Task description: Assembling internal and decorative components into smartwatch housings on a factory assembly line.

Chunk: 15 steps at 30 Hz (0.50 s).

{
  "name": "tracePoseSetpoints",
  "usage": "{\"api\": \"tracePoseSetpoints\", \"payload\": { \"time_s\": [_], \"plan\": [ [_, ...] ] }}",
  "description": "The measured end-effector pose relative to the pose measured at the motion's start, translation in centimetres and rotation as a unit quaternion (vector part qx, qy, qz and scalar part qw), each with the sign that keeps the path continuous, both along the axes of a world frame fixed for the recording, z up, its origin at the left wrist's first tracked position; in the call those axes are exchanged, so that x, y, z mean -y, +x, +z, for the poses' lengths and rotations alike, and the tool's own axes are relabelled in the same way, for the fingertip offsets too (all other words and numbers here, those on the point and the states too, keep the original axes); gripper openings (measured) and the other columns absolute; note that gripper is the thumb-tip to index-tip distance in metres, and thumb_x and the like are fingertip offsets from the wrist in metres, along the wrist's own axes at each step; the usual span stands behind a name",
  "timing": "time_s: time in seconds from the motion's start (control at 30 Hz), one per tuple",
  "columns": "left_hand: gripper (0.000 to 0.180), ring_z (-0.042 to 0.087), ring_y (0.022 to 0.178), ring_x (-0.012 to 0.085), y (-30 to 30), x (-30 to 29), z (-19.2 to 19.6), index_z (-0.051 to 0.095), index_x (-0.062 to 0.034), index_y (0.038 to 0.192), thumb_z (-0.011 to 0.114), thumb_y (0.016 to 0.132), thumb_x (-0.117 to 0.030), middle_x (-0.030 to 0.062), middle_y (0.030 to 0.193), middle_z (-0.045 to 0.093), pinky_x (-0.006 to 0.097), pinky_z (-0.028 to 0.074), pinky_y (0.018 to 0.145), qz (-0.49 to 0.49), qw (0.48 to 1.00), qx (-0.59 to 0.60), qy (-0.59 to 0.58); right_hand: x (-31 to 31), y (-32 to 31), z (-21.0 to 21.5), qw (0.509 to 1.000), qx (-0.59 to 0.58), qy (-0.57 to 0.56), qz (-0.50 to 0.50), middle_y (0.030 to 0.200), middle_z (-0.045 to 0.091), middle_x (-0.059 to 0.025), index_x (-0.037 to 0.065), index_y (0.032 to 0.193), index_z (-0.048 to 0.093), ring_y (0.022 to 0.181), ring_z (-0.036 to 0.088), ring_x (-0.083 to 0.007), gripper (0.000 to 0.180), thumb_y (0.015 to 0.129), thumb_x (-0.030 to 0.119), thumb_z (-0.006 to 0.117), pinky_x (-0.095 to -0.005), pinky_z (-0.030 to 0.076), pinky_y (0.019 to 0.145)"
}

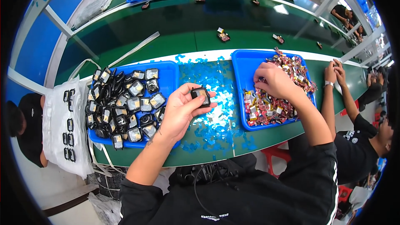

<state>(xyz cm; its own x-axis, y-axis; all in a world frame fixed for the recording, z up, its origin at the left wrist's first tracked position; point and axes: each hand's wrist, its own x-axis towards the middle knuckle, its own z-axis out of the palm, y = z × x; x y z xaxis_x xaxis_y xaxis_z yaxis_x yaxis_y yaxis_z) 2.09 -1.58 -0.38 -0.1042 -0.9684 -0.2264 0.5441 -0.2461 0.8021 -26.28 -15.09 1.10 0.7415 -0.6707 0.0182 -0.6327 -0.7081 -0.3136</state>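
My left hand (182, 110) grips a small black square housing (201, 97), thumb across its front and fingers behind, above the green bench between two blue trays. My right hand (273, 78) is over the right tray (243, 112), its curled fingertips down at the heap of small red circuit boards with silvery and yellow parts (271, 107). Those fingers are pressed together, and whatever lies between them is hidden. In the left tray (168, 73) lies a pile of similar black housings (121, 104), many with pale square faces.
Blue film scraps (214, 108) litter the bench (196, 152) between the trays. Beyond a white ledge, a green conveyor belt (183, 21) carries scattered small assemblies (223, 36). A white-wrapped stack (66, 129) stands at left. A co-worker's hands (335, 73) are close on the right.
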Motion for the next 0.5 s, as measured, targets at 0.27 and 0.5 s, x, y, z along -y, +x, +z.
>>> {"api": "tracePoseSetpoints", "payload": {
  "time_s": [0.27,0.5],
  "plan": [
    [0.044,0.059,0.098,0.0149,-0.5,-0.6,-0.5,0.052,-0.0071,0.133,0.059,0.090,-0.002,0.0086,0.112,0.057,0.027,0.053,0.083,0.015,0.957,0.243,-0.154,-3.1,0.8,2.3,0.764,0.462,0.381,-0.239,0.083,0.063,0.0005,0.005,0.101,0.058,0.070,0.054,-0.0043,0.014,0.090,0.010,0.065,-0.0194,0.043,0.063],
    [0.044,0.058,0.093,0.0232,-2.3,-1.2,0.5,0.073,-0.0147,0.112,0.080,0.069,-0.005,0.0098,0.102,0.055,0.033,0.051,0.080,0.078,0.764,0.507,-0.392,-8.7,5.2,0.6,0.590,0.456,0.631,-0.214,0.086,0.063,-0.0018,0.008,0.104,0.057,0.067,0.050,-0.0035,0.015,0.091,0.011,0.064,-0.0186,0.041,0.057]
  ]
}}
